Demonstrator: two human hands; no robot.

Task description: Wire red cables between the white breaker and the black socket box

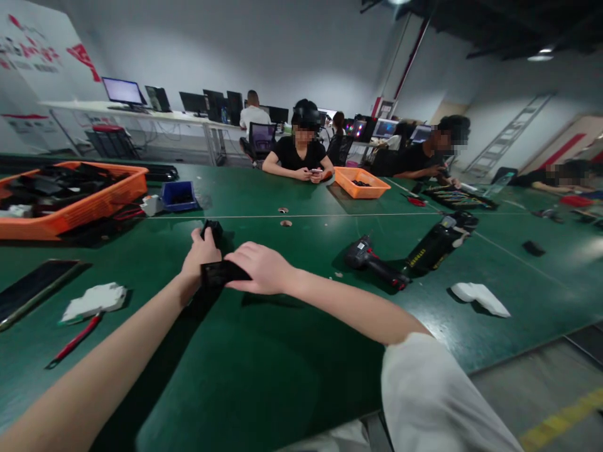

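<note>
We see the fingers of the right hand (259, 267) clamped on a dark, flat piece (220, 274), which crosses in front of the left wrist. The left hand (200, 252), just beyond, has its visible fingers closed on a small black block (213, 231); its other fingers we cannot make out. Both hands are over the green table (282, 364). To their left we note a white part (94, 302), a blue bin (178, 196) and a filled orange basket (115, 204); to their right, a power tool (370, 257) near a black cylinder (429, 250). Across the table sits a co-worker (301, 154), forearms resting on it, beside an orange tray (358, 190).
</note>
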